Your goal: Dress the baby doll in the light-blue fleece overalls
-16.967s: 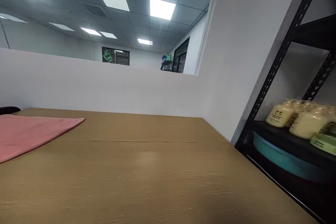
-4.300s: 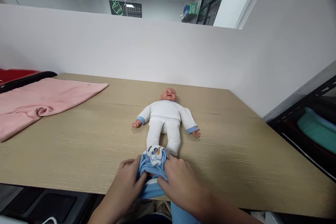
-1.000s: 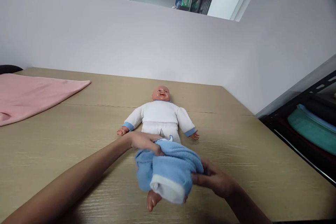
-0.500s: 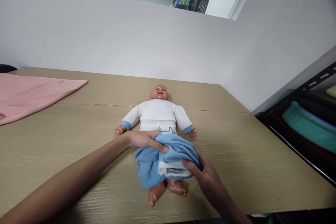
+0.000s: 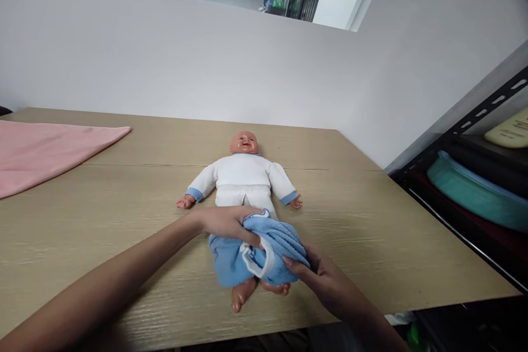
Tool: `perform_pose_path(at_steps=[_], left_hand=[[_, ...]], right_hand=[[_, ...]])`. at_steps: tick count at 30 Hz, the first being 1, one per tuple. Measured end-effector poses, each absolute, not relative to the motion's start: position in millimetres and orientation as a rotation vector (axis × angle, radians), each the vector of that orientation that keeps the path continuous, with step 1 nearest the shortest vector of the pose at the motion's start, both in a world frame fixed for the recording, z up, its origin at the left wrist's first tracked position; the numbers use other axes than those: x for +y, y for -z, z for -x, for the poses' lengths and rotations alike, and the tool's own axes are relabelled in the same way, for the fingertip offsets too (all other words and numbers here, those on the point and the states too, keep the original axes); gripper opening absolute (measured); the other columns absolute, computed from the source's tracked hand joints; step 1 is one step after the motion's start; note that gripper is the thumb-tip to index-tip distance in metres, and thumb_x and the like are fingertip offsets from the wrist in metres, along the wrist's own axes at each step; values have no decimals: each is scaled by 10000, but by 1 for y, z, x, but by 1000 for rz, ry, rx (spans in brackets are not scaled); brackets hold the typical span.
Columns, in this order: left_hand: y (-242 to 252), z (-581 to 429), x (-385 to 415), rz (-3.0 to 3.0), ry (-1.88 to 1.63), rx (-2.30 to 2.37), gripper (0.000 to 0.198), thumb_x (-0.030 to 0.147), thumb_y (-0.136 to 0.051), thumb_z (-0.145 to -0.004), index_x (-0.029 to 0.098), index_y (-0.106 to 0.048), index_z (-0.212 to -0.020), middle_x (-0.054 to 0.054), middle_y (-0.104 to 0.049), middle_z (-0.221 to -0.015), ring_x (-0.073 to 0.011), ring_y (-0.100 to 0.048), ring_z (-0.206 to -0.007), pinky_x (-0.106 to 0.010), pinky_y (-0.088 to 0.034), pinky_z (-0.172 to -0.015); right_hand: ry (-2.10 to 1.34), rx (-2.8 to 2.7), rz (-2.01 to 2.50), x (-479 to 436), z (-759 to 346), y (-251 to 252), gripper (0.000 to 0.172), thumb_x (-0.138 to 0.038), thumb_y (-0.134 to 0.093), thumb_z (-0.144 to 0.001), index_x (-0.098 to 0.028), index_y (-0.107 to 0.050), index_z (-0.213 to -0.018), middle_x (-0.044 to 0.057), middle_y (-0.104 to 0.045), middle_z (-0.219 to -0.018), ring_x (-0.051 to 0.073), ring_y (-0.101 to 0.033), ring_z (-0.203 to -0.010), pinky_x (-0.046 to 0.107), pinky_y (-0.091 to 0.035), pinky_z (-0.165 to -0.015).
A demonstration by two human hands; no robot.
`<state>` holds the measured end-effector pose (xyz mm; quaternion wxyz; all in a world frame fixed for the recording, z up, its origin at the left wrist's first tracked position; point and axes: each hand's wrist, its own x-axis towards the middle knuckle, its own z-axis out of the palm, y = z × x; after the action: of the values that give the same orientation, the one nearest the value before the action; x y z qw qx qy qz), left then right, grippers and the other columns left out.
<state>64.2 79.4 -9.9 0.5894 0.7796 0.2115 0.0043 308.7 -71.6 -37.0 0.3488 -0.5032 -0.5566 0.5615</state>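
A baby doll (image 5: pixel 243 169) lies on its back, head toward the wall, in a white top with blue cuffs and white bottoms. Blue fleecy trousers (image 5: pixel 230 264) with a white-edged opening are bunched over its lower legs; the bare feet poke out below. My left hand (image 5: pixel 226 223) lies across the doll's legs, its thumb over the upper edge of the bunched cloth and its other fingers hidden. At the right side of the trousers, my right hand (image 5: pixel 315 270) grips the gathered fabric between thumb and fingers.
The doll lies on a wooden table (image 5: pixel 355 214). A pink cloth (image 5: pixel 53 148) is spread at the left. To the right stands a dark metal shelf holding a teal basin-like item (image 5: pixel 474 190). A white wall (image 5: pixel 185 66) rises behind the table.
The white-edged opening of the trousers has been pulled toward my left thumb and now forms a standing loop. My right hand still grips the bunched cloth. The view has shifted slightly right.
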Motion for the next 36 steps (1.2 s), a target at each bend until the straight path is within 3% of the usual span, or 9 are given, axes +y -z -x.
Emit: perform_pose_path(at_steps=[5,10,13,16,20,25,32,36], left_hand=[[2,-64,74,-1858,42,527,378,515,-780,-895,244,-653,-1126,20,-699,-1064,-222,-670,-1037,-288,-493,-892],[3,-71,64,-1967,-1,525,274,347,-707,-885,217,-661,-1122,0,-716,-1018,-219,-679,-958,-291,-502,-816],[4,-77,51,-2097,-55,627,227,303,-676,-861,211,-661,-1068,-5,-722,-943,-214,-683,-867,-289,-472,-728],[4,-80,37,-2217,-71,779,209,325,-707,-838,222,-621,-998,-2,-706,-863,-221,-686,-803,-293,-426,-660],[5,-81,22,-2387,-18,893,287,400,-709,-867,227,-609,-1073,-36,-735,-857,-281,-724,-801,-323,-364,-604],[10,-84,15,-2545,70,960,370,414,-683,-899,195,-622,-1191,-103,-798,-940,-348,-776,-874,-355,-386,-610],[16,-84,13,-2610,60,930,433,403,-648,-912,187,-576,-1281,-118,-812,-966,-371,-798,-902,-368,-450,-632],[23,-88,13,-2598,140,955,554,423,-656,-905,157,-526,-1373,-149,-813,-1002,-415,-794,-921,-413,-499,-667]], right_hand=[[-1508,-1292,1264,-76,-314,48,576,-639,-705,-958,-268,-722,-1398,100,-736,-1448,350,-630,-1407,544,-449,-1230],[-1425,-1324,1378,-80,-308,55,658,-649,-723,-925,-229,-693,-1431,137,-747,-1417,367,-688,-1331,571,-491,-1197],[-1256,-1378,1524,-80,-299,58,660,-521,-793,-880,-232,-655,-1457,135,-738,-1431,359,-696,-1328,529,-538,-1156],[-902,-1438,1694,-80,-293,61,501,-357,-744,-842,-202,-690,-1314,126,-808,-1231,330,-772,-1136,452,-616,-992],[-469,-1637,1829,-88,-289,58,268,-280,-594,-841,-227,-668,-1093,60,-792,-962,268,-761,-869,364,-584,-781],[-192,-1790,1913,-107,-282,51,320,-315,-547,-877,-220,-707,-1137,108,-797,-1036,308,-761,-973,381,-557,-821],[-634,-1882,2054,-120,-274,52,330,-307,-507,-907,-244,-747,-1125,64,-808,-895,289,-770,-863,343,-526,-765],[-323,-1778,1978,-124,-279,77,288,-334,-621,-853,-265,-734,-1108,101,-767,-1004,332,-745,-929,407,-571,-782]])
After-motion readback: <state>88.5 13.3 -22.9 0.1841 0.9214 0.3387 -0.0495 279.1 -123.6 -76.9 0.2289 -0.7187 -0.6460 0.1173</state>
